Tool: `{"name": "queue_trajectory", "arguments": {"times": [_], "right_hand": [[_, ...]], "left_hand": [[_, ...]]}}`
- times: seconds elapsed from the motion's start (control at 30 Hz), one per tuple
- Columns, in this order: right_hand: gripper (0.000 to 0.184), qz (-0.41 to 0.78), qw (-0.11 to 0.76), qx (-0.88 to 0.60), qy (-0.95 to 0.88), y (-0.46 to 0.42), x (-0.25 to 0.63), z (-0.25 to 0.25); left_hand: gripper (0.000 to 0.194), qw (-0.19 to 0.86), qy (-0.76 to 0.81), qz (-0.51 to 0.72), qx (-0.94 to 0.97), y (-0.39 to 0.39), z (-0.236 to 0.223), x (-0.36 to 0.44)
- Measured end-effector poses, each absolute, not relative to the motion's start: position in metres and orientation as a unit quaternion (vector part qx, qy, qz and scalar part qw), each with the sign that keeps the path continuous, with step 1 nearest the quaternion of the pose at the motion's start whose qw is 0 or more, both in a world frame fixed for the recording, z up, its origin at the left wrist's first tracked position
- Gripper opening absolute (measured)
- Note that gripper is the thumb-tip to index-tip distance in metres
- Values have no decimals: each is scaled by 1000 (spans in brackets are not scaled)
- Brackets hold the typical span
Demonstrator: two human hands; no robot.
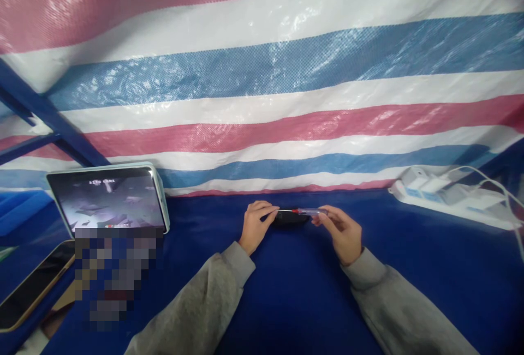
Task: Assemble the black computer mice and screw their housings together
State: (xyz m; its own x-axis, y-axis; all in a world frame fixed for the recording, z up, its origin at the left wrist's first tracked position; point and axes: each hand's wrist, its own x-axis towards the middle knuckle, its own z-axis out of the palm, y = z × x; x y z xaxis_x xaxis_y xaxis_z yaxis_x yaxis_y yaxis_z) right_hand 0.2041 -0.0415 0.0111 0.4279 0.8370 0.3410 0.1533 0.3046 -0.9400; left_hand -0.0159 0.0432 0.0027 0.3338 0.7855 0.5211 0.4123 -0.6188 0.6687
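A small screwdriver (pixel 309 211) with a clear handle, a red collar and a thin metal shaft lies level between my two hands. My right hand (pixel 341 232) pinches the handle end between thumb and fingers. At the other end, the fingers of my left hand (pixel 256 224) close on the tip of the shaft. Just below and behind the screwdriver, a black rounded object (pixel 290 218) rests on the blue table (pixel 295 300); its kind is not clear, and the screwdriver and my left fingers partly cover it.
A tablet (pixel 110 199) in a pale case stands at the left, its screen lit. Nearer me lie a phone (pixel 36 287) and a pixelated patch. A white power strip (pixel 450 202) with plugs and cables sits at the right. Striped sheeting (pixel 266 71) hangs behind the table.
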Motion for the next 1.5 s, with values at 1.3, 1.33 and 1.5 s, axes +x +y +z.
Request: {"name": "queue_trajectory", "arguments": {"times": [1.3,1.33,1.5], "right_hand": [[26,77,475,-610,-629,-13,226,127],[25,65,464,-614,-636,-14,227,129],[22,33,413,-606,-679,-17,219,135]], "left_hand": [[38,131,234,312,911,36,0,-12],[38,121,228,305,917,35,-1,-12],[39,90,220,308,921,35,-3,-12]]}}
